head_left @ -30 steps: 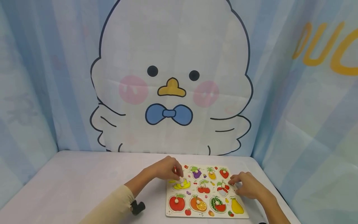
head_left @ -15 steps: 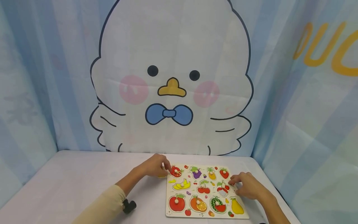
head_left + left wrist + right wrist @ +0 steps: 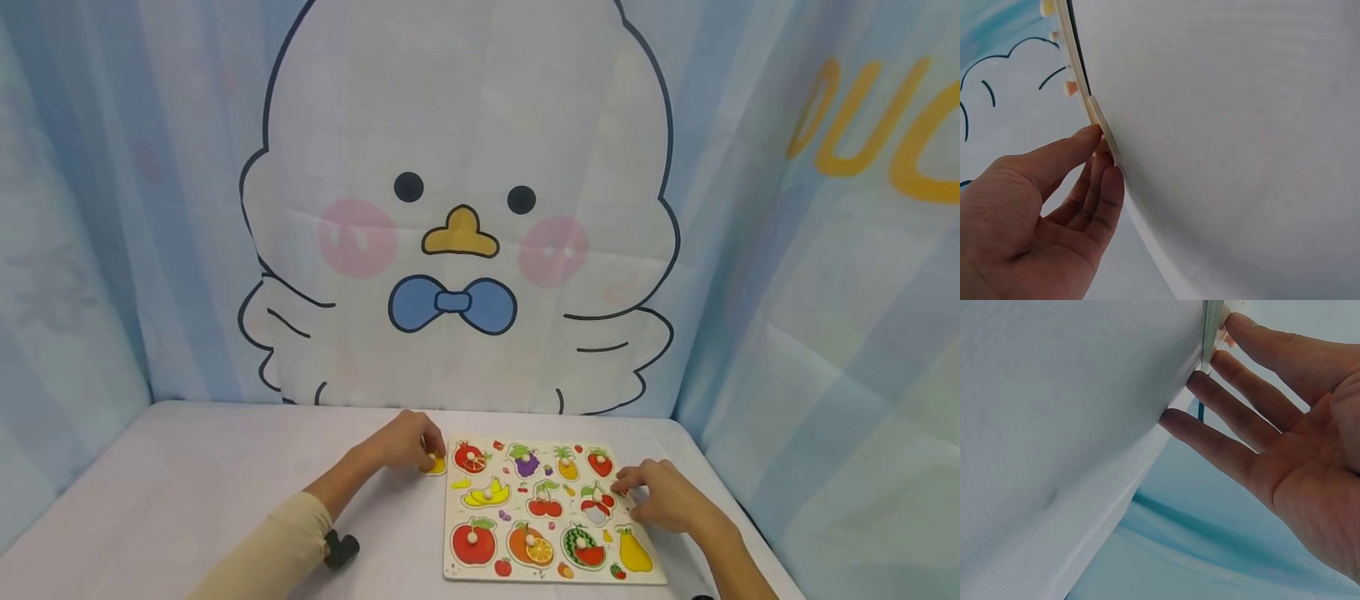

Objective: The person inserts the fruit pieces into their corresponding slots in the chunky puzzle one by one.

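Note:
A white wooden knob puzzle board (image 3: 482, 577) with fruit pictures lies flat on the table. Just left of its upper left corner, my left hand (image 3: 407, 439) pinches a yellow puzzle piece (image 3: 437, 466). In the left wrist view, thumb and fingers meet at the pale edge of that puzzle piece (image 3: 1102, 128), low by the table surface; its picture is hidden there. My right hand (image 3: 662, 498) rests at the board's right edge, fingers extended. In the right wrist view, the thumb (image 3: 1260, 337) lies by the board edge (image 3: 1211, 331) and the other fingertips touch the table.
Knobbed pieces sit in the board, among them an apple (image 3: 474, 546), an orange (image 3: 529, 548) and a watermelon (image 3: 583, 550). A yellow pear shape (image 3: 635, 552) shows no knob. Behind the white table (image 3: 225, 467) hangs a curtain (image 3: 465, 358) with a cartoon duck.
My left hand has moved left from over the board's upper left corner to the table beside it, uncovering the red fruit there. The right hand and the board have hardly moved.

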`<control>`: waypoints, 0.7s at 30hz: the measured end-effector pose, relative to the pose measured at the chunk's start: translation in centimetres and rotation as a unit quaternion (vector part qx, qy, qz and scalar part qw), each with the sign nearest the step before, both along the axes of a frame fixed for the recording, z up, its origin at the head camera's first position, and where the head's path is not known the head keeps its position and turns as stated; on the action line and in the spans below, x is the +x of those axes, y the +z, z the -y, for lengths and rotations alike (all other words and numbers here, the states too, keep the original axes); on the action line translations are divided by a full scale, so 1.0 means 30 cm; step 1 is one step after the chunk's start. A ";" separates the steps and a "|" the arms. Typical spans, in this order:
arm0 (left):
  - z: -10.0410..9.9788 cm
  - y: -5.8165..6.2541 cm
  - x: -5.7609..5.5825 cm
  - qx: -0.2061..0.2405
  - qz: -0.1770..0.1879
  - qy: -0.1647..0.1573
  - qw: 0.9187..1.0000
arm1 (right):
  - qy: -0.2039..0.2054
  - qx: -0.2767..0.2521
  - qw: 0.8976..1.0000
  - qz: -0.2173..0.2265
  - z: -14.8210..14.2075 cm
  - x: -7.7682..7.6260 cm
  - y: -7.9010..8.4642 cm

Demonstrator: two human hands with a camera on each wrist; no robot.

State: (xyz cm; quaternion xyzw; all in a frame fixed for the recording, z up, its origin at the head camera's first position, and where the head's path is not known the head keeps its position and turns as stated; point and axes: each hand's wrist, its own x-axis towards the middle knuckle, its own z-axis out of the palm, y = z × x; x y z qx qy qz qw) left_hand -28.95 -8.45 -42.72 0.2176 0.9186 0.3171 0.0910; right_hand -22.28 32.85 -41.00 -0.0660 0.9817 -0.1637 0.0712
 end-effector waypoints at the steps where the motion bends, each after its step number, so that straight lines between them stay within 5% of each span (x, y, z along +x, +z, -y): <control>1: 0.001 0.001 0.001 0.001 -0.001 0.000 1.000 | 0.004 0.002 1.000 -0.002 -0.001 -0.001 -0.001; 21: 0.004 0.008 -0.006 -0.003 0.033 0.023 0.999 | 0.002 0.007 1.000 0.013 0.009 -0.009 0.009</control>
